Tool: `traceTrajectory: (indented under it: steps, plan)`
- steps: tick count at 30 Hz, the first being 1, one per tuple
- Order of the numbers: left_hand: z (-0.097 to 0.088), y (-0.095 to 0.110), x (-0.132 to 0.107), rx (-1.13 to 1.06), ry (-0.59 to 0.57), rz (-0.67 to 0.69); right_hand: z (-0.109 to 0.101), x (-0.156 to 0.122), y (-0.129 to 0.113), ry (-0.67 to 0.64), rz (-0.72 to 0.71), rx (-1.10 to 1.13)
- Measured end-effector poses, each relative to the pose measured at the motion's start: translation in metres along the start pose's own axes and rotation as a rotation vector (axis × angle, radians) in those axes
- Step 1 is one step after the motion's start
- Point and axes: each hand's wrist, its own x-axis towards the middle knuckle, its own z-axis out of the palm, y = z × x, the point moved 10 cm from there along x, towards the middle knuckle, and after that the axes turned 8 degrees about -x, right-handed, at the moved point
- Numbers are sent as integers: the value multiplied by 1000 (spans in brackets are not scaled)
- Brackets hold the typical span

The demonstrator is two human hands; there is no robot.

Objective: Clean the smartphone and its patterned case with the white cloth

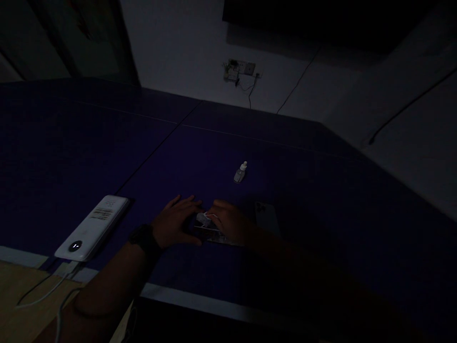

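The scene is very dark. My left hand (175,220) lies on the dark blue table (321,200), fingers stretched forward, resting at the left edge of a small flat packet (209,232). My right hand (230,221) is curled over the same packet, fingers closed around a small pale object (204,218) that I cannot identify. A dark watch (144,238) sits on my left wrist. A small white dropper bottle (240,172) lies on the table a little beyond the hands.
A white power bank (93,227) with a lit indicator lies at the near left, with white cables (46,290) running off the table edge. A dark phone (267,218) lies right of my hands. A wall socket with wires (238,71) is at the back.
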Motion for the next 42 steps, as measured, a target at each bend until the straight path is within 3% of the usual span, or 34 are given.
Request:
traceTrajectory:
  steps: [9, 17, 22, 33, 36, 42]
  plan:
    - [0, 0, 0, -14, -9, -19, -7, -40, -42, 69, -168, 64]
    - [-1, 1, -1, -23, 12, 11, -1, -12, 0, -49, -8, -31]
    - [0, 0, 0, -24, 1, 20, -5, -3, 9, -51, 15, -29]
    - [1, 1, 0, -29, -15, 1, -3, -55, -42, 24, -138, 15]
    - [1, 1, 0, -25, -9, 13, 0, -49, -32, 10, -104, -29]
    - [1, 0, -1, -19, 10, 28, -4, -16, 11, -40, -49, -120]
